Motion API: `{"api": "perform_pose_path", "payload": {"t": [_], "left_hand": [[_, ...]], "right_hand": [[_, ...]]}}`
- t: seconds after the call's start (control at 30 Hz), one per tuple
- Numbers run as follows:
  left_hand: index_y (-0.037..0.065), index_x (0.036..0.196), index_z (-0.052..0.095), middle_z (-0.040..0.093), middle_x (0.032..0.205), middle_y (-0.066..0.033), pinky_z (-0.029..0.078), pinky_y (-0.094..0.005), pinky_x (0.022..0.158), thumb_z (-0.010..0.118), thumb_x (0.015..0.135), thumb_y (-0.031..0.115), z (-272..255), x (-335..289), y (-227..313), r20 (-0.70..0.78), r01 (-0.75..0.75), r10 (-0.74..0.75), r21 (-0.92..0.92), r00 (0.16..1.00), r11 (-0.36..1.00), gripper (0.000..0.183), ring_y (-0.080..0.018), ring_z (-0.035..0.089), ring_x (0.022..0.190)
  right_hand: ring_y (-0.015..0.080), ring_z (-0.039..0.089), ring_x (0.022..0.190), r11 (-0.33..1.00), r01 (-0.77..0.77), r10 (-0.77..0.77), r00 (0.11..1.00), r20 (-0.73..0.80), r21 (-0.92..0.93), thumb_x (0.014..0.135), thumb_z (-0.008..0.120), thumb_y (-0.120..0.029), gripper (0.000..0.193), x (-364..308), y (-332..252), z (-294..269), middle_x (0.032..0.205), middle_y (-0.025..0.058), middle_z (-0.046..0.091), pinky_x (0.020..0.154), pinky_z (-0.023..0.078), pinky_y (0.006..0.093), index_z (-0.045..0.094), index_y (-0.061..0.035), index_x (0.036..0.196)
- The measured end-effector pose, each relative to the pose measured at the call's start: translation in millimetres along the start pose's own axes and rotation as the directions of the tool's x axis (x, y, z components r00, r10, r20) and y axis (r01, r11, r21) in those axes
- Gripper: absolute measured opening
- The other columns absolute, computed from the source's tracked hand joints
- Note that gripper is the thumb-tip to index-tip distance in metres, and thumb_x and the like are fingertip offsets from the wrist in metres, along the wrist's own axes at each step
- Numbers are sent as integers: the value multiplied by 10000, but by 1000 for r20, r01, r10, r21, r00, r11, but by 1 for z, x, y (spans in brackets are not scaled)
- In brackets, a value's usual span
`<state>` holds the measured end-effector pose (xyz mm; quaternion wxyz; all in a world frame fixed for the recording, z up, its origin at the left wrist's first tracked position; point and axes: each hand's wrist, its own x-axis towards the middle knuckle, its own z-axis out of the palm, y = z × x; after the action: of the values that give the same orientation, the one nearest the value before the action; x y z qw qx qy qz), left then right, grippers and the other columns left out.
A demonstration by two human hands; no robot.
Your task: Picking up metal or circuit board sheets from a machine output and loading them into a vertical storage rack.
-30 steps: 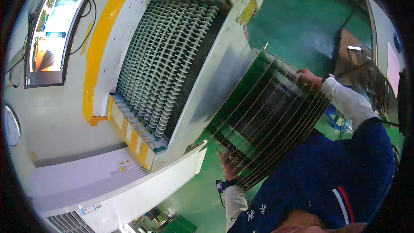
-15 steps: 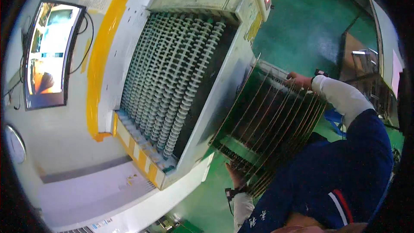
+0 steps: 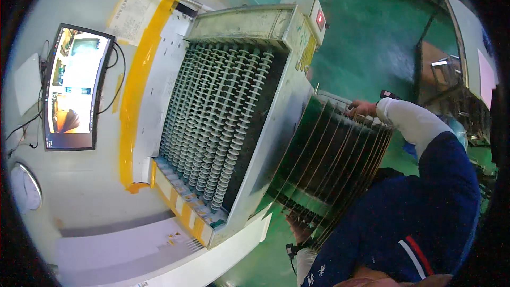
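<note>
A slotted rack (image 3: 307,210) with toothed sides stands in front of my body, beside the roller machine (image 3: 276,149). Several thin dark panels (image 3: 324,151) with coppery edges stand side by side in it. My right hand (image 3: 364,109) is closed over the rack's upper end, fingers bent at the rim. At the opposite, lower end, my left hand (image 3: 300,228) holds the rack's toothed side from outside; part of its palm is hidden. The machine's bed carries rows of pale disc rollers (image 3: 218,117).
A lit monitor (image 3: 74,87) and a round wall clock (image 3: 25,186) are at the left. A control box with a red switch (image 3: 320,19) sits at the machine's far corner. Yellow tape (image 3: 133,106) runs along the white panel. Shelving (image 3: 446,69) stands at the right over green floor.
The whole view has shifted, so the machine, monitor and rack sit lower in the picture. Both hands stay on the rack, which keeps about the same place beside the machine.
</note>
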<state>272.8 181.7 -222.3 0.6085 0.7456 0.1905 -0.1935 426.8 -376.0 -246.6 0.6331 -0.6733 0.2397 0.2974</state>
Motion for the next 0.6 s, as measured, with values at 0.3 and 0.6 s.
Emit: {"api": "perform_pose_path", "payload": {"t": [0.3,0.6], "left_hand": [[158,1226,483,489,1237,-52,368,-442,932,438,873,577,-19,-31,-43,45,68,-65,-81,997,994,549,-241,458,1098],[137,1263,450,468,1269,-57,344,-428,949,429,864,598,14,-60,-62,46,351,-384,-518,922,781,610,-250,440,1129]], "right_hand": [[334,583,962,787,144,-383,877,-291,-600,744,628,-391,488,-39,-11,-58,1038,194,619,825,452,416,616,7,1026],[316,536,848,362,639,-914,386,-124,-679,714,683,-208,195,-244,-68,43,817,121,575,772,424,411,605,-59,812]]}}
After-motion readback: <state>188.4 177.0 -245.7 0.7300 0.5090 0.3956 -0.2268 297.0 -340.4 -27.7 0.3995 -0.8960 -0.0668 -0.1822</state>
